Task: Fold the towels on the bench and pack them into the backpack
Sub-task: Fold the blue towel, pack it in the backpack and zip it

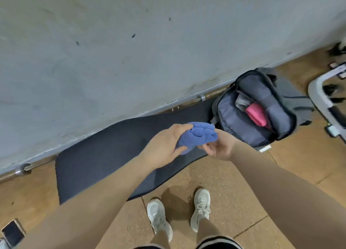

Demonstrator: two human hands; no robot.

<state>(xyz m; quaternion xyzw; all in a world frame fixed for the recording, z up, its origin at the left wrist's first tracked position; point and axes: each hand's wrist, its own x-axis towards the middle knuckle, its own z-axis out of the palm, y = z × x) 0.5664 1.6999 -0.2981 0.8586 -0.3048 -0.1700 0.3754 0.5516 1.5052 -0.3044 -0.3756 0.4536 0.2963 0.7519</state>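
My left hand (164,145) and right hand (218,147) both grip 1 folded blue towel (198,136) mid-frame; I'd keep it compact, probably slotting beside the pink item (256,115) in the backpack (234,117).

both forearms are bare from the near edge of the view out to the wrists, with no sleeve, watch, band or ring showing on them. the left hand (164,145) and the right hand (220,147) wear no gloves. at the near edge, dark shorts (217,244) show on both legs, the right leg's hem marked with thin white stripes. below the hems the shins are bare. the left shoe (158,217) is a white trainer with a smooth rounded toe, and the right shoe (201,208) is its match, white with white laces crossed over the tongue and a mesh-like upper.
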